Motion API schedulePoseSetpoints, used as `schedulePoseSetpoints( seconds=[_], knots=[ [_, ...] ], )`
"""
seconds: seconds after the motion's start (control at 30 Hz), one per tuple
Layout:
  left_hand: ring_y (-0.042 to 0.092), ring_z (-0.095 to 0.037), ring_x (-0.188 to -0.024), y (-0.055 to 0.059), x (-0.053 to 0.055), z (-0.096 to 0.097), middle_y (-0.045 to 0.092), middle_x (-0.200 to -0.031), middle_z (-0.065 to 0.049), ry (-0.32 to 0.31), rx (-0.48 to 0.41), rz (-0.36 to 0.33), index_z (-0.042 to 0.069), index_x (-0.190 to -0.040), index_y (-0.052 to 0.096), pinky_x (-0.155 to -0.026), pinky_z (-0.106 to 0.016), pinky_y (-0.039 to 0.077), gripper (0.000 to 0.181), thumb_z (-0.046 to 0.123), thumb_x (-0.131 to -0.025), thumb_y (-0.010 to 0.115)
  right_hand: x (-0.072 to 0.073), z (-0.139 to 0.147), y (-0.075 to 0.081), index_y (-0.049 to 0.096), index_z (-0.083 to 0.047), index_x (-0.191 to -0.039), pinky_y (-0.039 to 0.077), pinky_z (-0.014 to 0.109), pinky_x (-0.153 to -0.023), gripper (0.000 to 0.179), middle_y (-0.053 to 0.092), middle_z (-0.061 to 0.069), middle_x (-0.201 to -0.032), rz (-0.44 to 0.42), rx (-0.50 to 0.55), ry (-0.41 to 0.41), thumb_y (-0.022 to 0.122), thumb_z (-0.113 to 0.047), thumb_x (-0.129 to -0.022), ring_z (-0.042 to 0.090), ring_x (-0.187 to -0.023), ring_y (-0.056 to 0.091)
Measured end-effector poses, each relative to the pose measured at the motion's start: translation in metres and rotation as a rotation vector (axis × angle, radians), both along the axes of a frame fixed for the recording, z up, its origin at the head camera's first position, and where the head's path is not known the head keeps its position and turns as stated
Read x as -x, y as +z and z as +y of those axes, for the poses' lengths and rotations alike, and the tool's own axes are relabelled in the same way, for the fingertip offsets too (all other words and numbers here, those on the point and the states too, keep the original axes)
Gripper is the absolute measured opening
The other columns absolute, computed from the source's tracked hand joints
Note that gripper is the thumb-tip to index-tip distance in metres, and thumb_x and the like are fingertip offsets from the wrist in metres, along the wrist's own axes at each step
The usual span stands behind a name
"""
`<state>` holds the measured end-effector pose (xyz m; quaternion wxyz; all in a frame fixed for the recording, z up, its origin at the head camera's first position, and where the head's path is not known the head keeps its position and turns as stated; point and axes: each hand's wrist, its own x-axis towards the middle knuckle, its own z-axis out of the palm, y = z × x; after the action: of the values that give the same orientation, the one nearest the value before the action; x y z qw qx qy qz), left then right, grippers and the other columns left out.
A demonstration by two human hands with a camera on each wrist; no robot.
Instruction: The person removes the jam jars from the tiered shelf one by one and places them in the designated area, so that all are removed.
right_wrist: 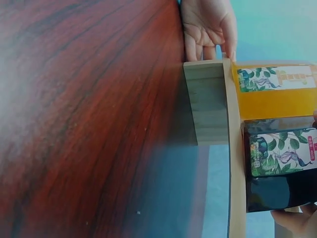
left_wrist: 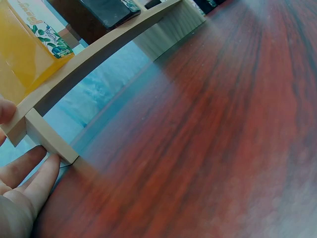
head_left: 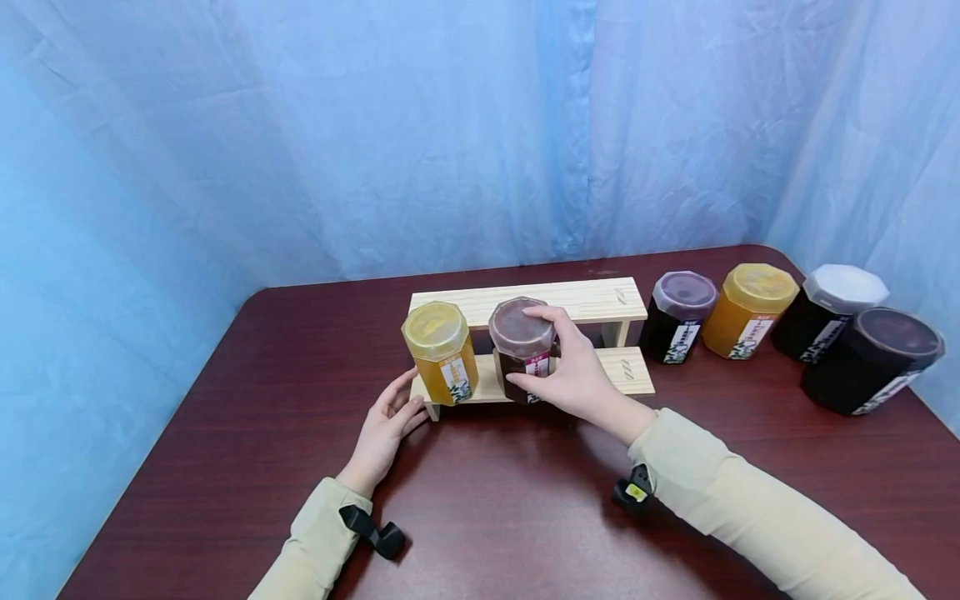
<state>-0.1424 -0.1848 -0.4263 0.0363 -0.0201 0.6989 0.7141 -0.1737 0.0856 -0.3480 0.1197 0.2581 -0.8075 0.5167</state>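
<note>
- At frame centre of the head view, the right hand (head_left: 572,371) curls thumb and fingers round the dark jar (head_left: 522,348), which stands on the lower shelf of the wooden rack (head_left: 592,298), just beside the amber jar (head_left: 441,352).
- Likely glass: heavy, smooth, breakable; best held round its faceted sides below the lid.
- Left hand (head_left: 384,427), fingers straight, steadies the rack's left end.
- Shelf room lies open to the right; the table (head_left: 247,400) in front is free.

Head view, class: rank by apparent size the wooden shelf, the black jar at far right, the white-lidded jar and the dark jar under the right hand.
1. wooden shelf
2. black jar at far right, though it sits nearer the camera than its neighbours
3. white-lidded jar and dark jar under the right hand: too alike to rank
</note>
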Motion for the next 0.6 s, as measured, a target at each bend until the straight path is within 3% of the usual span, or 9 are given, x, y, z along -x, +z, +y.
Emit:
schedulePoseSetpoints(
  seconds=[0.23, 0.43, 0.6],
  knots=[
    [0.049, -0.022, -0.122, 0.0, 0.0, 0.001, 0.036, -0.149, -0.014, 0.0, -0.006, 0.001, 0.014, -0.145, 0.037, -0.093, -0.031, 0.05, 0.051, 0.01, -0.097, 0.052, -0.003, 0.001, 0.003, 0.045, -0.01, -0.128, 0.051, 0.04, -0.086, 0.074, 0.055, 0.015, -0.123, 0.011, 0.0, -0.03, 0.084, -0.003, -0.065, 0.027, -0.105, 0.059],
    [0.051, -0.017, -0.118, 0.001, 0.0, 0.001, 0.037, -0.148, -0.013, -0.001, -0.014, 0.007, 0.014, -0.144, 0.037, -0.09, -0.028, 0.051, 0.05, 0.009, -0.096, 0.052, -0.006, 0.005, 0.01, 0.046, -0.008, -0.126, 0.052, 0.037, -0.084, 0.075, 0.055, 0.016, -0.124, 0.013, 0.014, -0.042, 0.085, -0.001, -0.063, 0.026, -0.103, 0.06],
    [0.052, -0.016, -0.117, 0.001, 0.0, 0.0, 0.037, -0.148, -0.013, -0.004, -0.007, 0.008, 0.014, -0.145, 0.036, -0.091, -0.028, 0.051, 0.051, 0.01, -0.096, 0.052, -0.01, 0.01, 0.019, 0.045, -0.007, -0.126, 0.05, 0.025, -0.085, 0.075, 0.054, 0.015, -0.123, 0.005, 0.036, -0.051, 0.085, 0.001, -0.062, 0.027, -0.1, 0.06]
  ],
)
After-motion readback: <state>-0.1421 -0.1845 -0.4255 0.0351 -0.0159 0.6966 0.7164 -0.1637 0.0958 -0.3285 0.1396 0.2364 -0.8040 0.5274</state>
